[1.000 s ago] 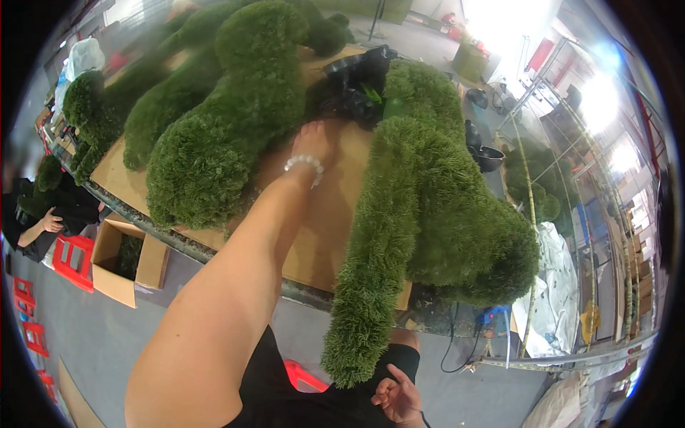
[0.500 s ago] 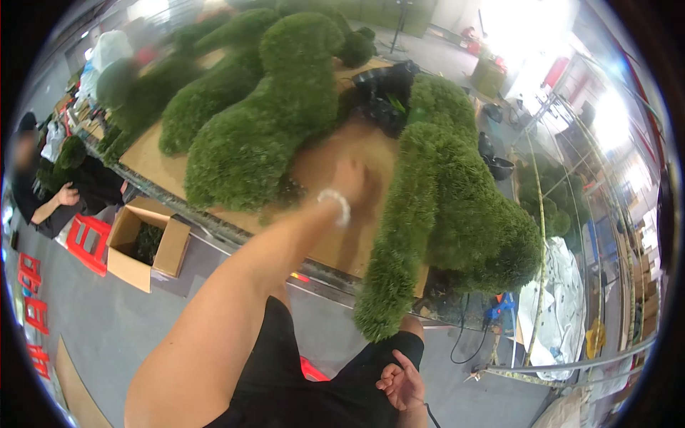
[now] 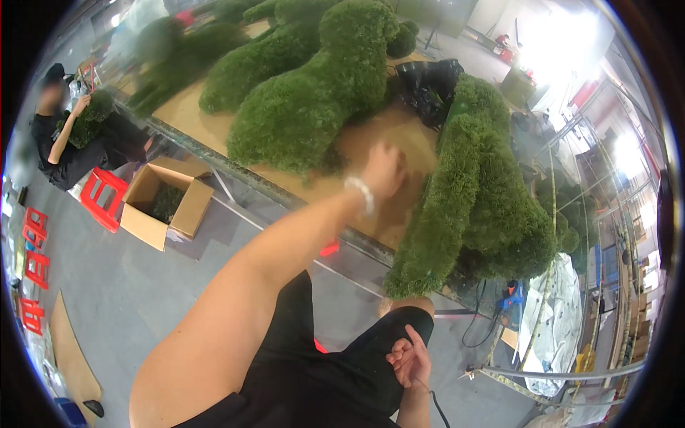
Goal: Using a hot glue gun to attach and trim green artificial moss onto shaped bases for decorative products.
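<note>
My left hand (image 3: pixel 385 170), with a pale beaded bracelet at the wrist, reaches over the brown board (image 3: pixel 357 146) of the table. Its fingers are blurred, so I cannot make out whether anything is in them. To its left stands a large green artificial-grass figure (image 3: pixel 292 118) with a rounded body. A second grass-covered figure (image 3: pixel 492 192) lies to its right, one long limb hanging past the near table edge. My right hand (image 3: pixel 410 360) rests palm up by my right thigh, index finger stretched and the others loosely curled, holding nothing visible. A dark cord passes its wrist.
Black plastic bag (image 3: pixel 430 89) sits at the board's far side. Blue tool (image 3: pixel 511 296) with a cord lies by the right table edge. An open cardboard box (image 3: pixel 187 214) and red stool (image 3: pixel 102 200) stand left, near a seated person (image 3: pixel 61 135) handling green foliage. Metal poles (image 3: pixel 556 373) stand right.
The view has shifted, so the table things sit farther right in the picture. My left hand stays over the board between the figures. The seated person has raised a hand and the green piece.
</note>
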A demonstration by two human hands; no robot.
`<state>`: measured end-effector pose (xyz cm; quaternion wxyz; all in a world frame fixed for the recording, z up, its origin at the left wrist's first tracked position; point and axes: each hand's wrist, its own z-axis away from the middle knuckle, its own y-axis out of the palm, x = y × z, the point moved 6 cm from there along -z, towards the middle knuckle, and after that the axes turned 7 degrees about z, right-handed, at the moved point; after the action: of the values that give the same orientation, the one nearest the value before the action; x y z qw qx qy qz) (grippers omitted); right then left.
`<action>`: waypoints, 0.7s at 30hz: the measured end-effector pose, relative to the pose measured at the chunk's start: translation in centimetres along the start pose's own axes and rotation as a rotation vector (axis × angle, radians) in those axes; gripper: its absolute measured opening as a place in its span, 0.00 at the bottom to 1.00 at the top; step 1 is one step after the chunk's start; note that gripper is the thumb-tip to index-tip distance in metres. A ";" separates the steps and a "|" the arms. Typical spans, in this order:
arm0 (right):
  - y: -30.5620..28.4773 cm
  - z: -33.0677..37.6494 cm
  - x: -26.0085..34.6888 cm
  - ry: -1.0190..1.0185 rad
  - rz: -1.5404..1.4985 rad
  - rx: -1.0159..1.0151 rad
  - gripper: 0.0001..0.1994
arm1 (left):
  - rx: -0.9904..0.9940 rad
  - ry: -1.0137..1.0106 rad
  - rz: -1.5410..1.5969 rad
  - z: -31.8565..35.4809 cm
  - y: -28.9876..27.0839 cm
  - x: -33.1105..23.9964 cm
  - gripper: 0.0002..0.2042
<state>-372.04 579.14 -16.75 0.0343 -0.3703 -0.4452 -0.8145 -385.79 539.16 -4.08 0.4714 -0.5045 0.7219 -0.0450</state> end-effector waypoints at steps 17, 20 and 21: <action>-0.2 0.4 0.6 0.020 0.019 -0.057 0.26 | -0.301 -0.366 -0.101 13.0 -13.2 1.4 0.27; -0.2 0.4 0.6 0.051 0.034 -0.087 0.26 | -0.166 -0.248 -0.177 13.3 -11.1 0.5 0.35; -0.2 0.3 0.6 0.055 0.042 -0.097 0.27 | -0.168 -0.250 -0.177 13.1 -10.4 0.7 0.35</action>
<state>-372.35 579.62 -16.40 0.0455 -0.3584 -0.3963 -0.8440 -369.16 538.96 -6.08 0.5079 -0.6055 0.6116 0.0374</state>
